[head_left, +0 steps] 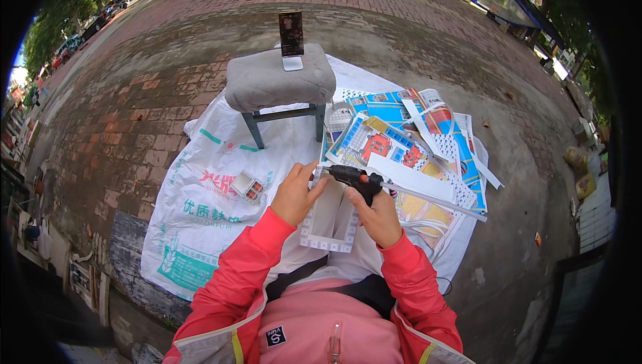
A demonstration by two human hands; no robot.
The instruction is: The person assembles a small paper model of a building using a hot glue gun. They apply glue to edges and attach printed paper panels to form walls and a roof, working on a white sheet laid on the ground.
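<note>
My right hand (380,217) grips a black hot glue gun (353,177), its nozzle pointing left toward my left fingertips. Below the gun, over my lap, is a white rectangular frame (326,245) with a small printed pattern along its edges. With the fingers of my left hand (295,191) I pinch this frame's far left corner, close to the nozzle. Whether the nozzle touches the frame, I cannot tell. A long white stick (435,201) stretches right from behind the gun; its join to the gun is unclear. Left of my left hand lies a small printed box-like piece (249,187).
A grey padded stool (267,83) stands ahead with a phone (291,33) propped on it. Printed card sheets (381,147) and white strips (418,120) are piled to the right. Beneath is a white woven sack (187,193) spread over the brick paving (144,123).
</note>
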